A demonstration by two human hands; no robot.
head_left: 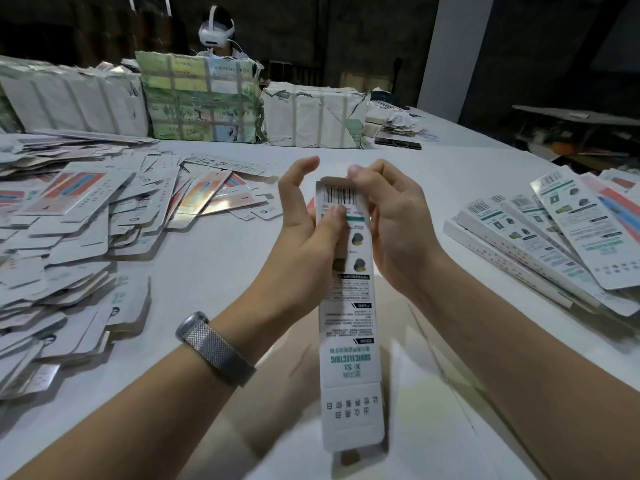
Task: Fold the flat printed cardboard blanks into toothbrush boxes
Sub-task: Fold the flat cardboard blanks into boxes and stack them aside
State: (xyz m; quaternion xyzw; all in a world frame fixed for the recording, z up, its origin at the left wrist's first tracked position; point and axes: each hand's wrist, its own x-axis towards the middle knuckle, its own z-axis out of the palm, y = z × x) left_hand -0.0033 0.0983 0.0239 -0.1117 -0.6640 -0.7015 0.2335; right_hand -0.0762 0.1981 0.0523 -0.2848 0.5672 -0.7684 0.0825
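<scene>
Two bare hands hold a long, narrow white printed cardboard box (349, 327) upright above a white table (214, 271). The left hand (308, 230) curls around the box's left edge, its thumb (334, 220) pressing the printed face just below the barcode, while its fingers arch loosely behind the top. The right hand (394, 223) grips the opposite edge, its thumb and fingertips (356, 173) pinching the flap at the upper end. The box hangs down between both forearms, green lettering near its lower end and an unclosed bottom flap showing. A silver mesh metal wristband (214, 348) circles the left wrist. Outward from the left hand's fingers, a sprawling heap of flat white-and-orange printed cardboard blanks (86, 220) covers the table. Outward from the right hand's fingers lies a fanned stack of finished long white boxes (554, 237). Beyond the fingertips, at the far edge of the table, stand torn paper-wrapped bundles bound with tape (204, 98), and behind them sits a second person wearing a white headset (216, 32).
</scene>
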